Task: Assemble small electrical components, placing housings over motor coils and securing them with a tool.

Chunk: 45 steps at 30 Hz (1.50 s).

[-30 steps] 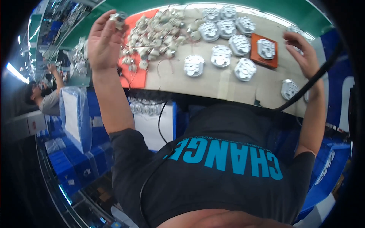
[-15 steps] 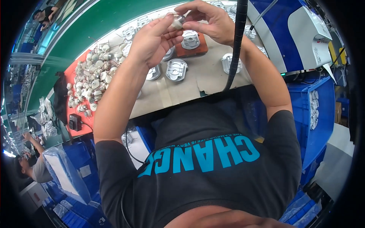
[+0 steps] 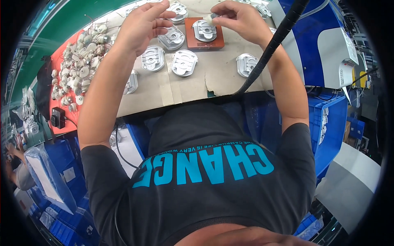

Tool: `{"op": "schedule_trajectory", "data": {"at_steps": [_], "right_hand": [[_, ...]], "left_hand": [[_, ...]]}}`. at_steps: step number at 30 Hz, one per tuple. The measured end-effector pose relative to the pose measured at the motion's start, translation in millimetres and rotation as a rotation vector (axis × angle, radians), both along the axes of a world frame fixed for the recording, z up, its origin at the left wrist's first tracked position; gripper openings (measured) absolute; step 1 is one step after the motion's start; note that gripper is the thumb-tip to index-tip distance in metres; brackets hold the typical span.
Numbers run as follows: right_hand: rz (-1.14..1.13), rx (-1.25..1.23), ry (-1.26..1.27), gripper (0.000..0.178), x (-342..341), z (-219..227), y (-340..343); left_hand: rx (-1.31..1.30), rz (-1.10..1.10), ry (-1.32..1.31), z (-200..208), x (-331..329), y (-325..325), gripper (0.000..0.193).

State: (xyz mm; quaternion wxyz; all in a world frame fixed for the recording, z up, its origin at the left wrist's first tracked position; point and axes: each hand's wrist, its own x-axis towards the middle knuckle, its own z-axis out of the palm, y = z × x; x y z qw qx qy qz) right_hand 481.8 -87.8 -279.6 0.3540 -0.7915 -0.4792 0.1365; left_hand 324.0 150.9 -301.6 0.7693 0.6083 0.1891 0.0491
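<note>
Pinched between the thumb and fingers of my right hand (image 3: 242,19) is a small motor (image 3: 211,19) with a white cap and a metal body. It is held right at the upper edge of a white plastic housing (image 3: 205,31), and I cannot tell whether the two touch. That housing sits on an orange block (image 3: 190,30). My left hand (image 3: 143,25) is raised to the left of the block, fingers apart and holding nothing. Below its fingers lies another white housing (image 3: 171,38).
A heap of small white motors with thin wires (image 3: 78,65) covers a red mat at left. More housings (image 3: 184,63) lie around the block. A black ribbed hose (image 3: 271,47) crosses before my right forearm. A blue-and-white machine (image 3: 316,45) and a blue bin (image 3: 332,127) stand at right.
My hands have parted. The left let go of the motor and moved left; the right carried the motor down to the housing on the orange block. The whole view has also shifted.
</note>
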Motion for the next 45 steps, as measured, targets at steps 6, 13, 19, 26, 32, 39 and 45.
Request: {"op": "schedule_trajectory", "data": {"at_steps": [6,13,19,26,32,39,45], "right_hand": [[0.06,-0.162,-0.169,0.025,-19.5,19.7,12.6],[0.13,-0.105,-0.36,0.021,-23.8,17.7,13.8],[0.106,-0.136,-0.366,0.021,-23.6,14.3,16.7],[0.104,-0.184,-0.354,0.025,-22.4,18.5,16.5],[-0.144,0.338,-0.309,0.027,-6.2,78.0,9.0],[-0.125,0.899,-0.394,0.073,8.4,114.1,77.0],[-0.578,1.11,-0.932,0.079,12.9,147.0,130.0]], "left_hand": [[0.245,-0.026,-0.029,0.6,-12.5,1.3,0.044],[0.492,0.08,-0.035,24.8,-12.8,-16.8,0.031],[0.52,-0.073,-0.101,10.5,-5.5,-7.1,0.032],[0.945,-0.257,-0.17,18.6,9.0,-26.7,0.029],[1.189,-0.369,-0.249,14.7,38.7,-40.8,0.037],[1.23,-0.35,-0.248,-12.7,44.1,-39.7,0.039],[1.222,-0.426,-0.176,3.1,40.1,-52.3,0.031]]}}
